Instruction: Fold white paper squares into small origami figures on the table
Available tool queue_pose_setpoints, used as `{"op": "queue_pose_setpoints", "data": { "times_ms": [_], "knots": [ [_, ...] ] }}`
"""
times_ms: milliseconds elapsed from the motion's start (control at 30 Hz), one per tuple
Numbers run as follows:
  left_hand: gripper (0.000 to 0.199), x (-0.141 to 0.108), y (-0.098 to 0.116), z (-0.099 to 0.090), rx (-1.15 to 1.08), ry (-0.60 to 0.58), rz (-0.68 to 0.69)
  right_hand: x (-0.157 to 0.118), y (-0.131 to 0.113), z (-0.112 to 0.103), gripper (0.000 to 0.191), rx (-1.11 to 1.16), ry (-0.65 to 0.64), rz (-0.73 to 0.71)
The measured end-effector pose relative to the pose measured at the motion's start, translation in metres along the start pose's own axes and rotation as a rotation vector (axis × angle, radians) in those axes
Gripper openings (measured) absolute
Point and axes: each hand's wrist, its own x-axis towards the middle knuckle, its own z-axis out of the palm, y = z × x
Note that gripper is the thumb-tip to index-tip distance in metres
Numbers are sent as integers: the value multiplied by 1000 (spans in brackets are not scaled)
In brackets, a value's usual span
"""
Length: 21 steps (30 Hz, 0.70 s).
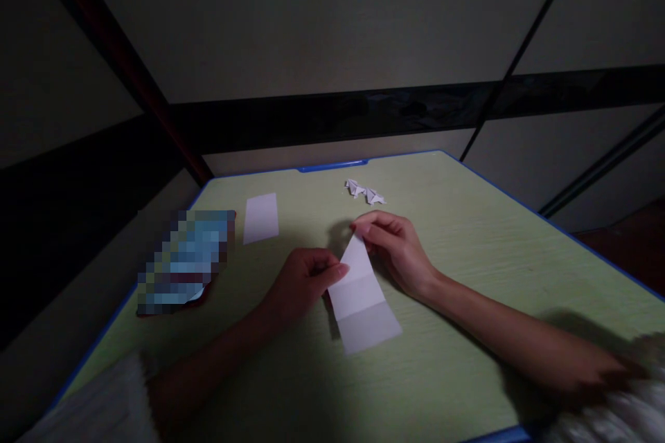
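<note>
Between my hands is a white sheet of paper [362, 297], its far end folded to a point and its near part crossed by creases. My left hand [306, 280] pinches the paper's left edge between thumb and forefinger. At the pointed tip, my right hand [397, 249] grips it with thumb and fingers. Just beyond my right hand lie two small folded paper figures, a left one [354, 187] and a right one [373, 196], close together on the table.
A flat white sheet [261, 218] lies left of the far middle. Further left is a blurred-out, bluish flat object [190, 263] with a dark red edge. The pale green table [467, 235] has a blue rim, and a panelled wall [332, 21] stands behind it.
</note>
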Motion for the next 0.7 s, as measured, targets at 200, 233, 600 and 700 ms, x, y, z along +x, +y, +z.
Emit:
{"op": "queue_pose_setpoints", "data": {
  "times_ms": [200, 233, 600, 700],
  "knots": [
    [25, 0, 0, 2, -55, -19, -15, -4, 1, 2, 7, 29, 32, 11],
    [24, 0, 0, 2, -67, -33, -27, -4, 1, 1, 8, 37, 33, 2],
    [26, -1, 2, 1, -43, 158, -27, -5, 1, 3, 21, -45, -146, 62],
    [26, -2, 1, 0, -16, 189, -15, -6, 2, 4, 29, -127, -185, 115]
  ]
}}
